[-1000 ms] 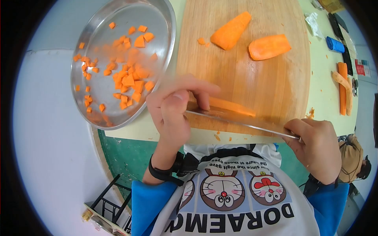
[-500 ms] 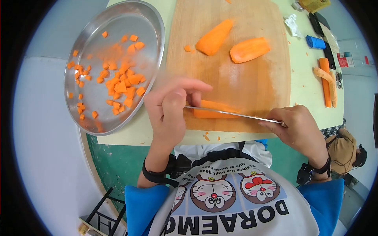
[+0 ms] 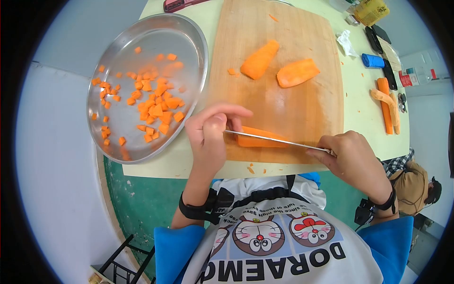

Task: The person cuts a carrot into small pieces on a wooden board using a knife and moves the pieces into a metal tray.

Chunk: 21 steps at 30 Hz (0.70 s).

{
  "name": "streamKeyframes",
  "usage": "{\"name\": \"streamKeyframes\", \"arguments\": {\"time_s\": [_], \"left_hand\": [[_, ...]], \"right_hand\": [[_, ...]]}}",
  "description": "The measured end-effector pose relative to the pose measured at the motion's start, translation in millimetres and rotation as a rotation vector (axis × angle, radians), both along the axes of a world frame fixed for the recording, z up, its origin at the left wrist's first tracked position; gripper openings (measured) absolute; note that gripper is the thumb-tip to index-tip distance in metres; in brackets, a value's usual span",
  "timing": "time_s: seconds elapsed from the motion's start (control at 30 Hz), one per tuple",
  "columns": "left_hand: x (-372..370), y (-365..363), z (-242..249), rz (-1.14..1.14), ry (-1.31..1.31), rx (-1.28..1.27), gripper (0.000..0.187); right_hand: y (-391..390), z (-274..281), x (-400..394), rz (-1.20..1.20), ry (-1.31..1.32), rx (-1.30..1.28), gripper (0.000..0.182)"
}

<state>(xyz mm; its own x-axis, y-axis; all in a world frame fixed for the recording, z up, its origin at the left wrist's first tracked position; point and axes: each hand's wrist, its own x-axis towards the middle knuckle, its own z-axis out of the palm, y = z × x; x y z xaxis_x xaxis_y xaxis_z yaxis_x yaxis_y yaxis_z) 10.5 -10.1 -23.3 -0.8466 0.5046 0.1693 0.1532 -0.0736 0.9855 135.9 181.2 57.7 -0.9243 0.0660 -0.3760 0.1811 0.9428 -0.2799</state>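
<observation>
A peeled carrot piece (image 3: 262,138) lies lengthwise near the front edge of the wooden cutting board (image 3: 302,113). Over it runs a knife (image 3: 295,143), its thin blade seen nearly edge-on. My right hand (image 3: 352,158) is closed around the knife's handle. At the blade's far end, my left hand (image 3: 210,135) bends its fingers down onto the carrot's left end, with the index finger stretched above. The left fingertips are partly hidden. Farther back on the board rest a tapered carrot piece (image 3: 260,59) and a flat-cut carrot piece (image 3: 298,73).
Left of the board, a round metal tray (image 3: 203,71) holds many carrot cubes (image 3: 156,109). At the right lie a whole carrot (image 3: 388,111), a blue roll (image 3: 372,60) and crumpled tissue (image 3: 346,43). Another person (image 3: 414,187) is beyond the table's right side.
The view has shifted slightly, so the tray and board's far edge show more. Both hands keep nearly the same pose, with the knife still across the carrot piece.
</observation>
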Motion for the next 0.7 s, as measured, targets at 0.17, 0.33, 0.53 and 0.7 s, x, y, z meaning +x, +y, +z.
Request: {"name": "streamKeyframes", "arguments": {"time_s": [0.17, 0.33, 0.53, 0.7], "left_hand": [[-1.7, -2.6, -7.9, 0.013, -0.090, 0.068, 0.037], [-1.5, -0.1, 2.3, -0.007, -0.060, 0.006, 0.035], [-7.0, -1.4, -1.2, -0.076, -0.023, -0.004, 0.037], [-10.7, 2.9, -6.4, -0.051, -0.005, 0.022, 0.038]], "right_hand": [[-2.2, 5.7, -4.9, 0.054, -0.007, 0.050, 0.022], [4.0, -8.7, 0.3, -0.027, 0.052, -0.055, 0.024], [-1.8, -7.6, 2.3, -0.045, 0.039, 0.004, 0.031], [-0.2, -6.0, 1.0, -0.024, 0.059, -0.013, 0.032]]}}
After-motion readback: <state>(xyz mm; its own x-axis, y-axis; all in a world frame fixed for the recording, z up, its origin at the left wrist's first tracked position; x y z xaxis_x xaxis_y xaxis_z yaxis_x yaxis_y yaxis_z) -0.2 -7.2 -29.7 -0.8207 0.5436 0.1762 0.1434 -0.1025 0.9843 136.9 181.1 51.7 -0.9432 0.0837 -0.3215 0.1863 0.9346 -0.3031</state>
